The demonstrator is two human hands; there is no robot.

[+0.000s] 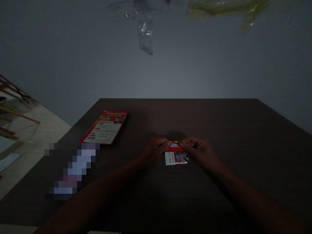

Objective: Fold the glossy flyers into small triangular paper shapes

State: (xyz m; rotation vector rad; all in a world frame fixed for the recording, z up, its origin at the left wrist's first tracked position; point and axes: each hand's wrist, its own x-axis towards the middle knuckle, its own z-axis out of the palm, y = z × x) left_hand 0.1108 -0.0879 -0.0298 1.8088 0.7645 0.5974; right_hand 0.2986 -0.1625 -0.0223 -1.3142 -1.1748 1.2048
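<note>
Over the middle of the dark table, a small folded leaflet (170, 158) in red and white, with a printed picture, is held between my two hands. My left hand (156, 148) pinches its upper left edge between thumb and fingers. On the upper right edge, my right hand (200, 149) has a similar pinch, thumb on top. The fingertips behind the paper are hidden. Farther left lies a stack of larger red and white leaflets (107, 128) with printed text, apart from both hands.
The brown table (207, 113) reaches back to a grey wall (207, 65). A blurred-out, pixelated object (78, 167) lies at the table's left, near my left forearm. Clear plastic (145, 34) and a yellowish plastic piece (219, 9) hang on the wall. The light is dim.
</note>
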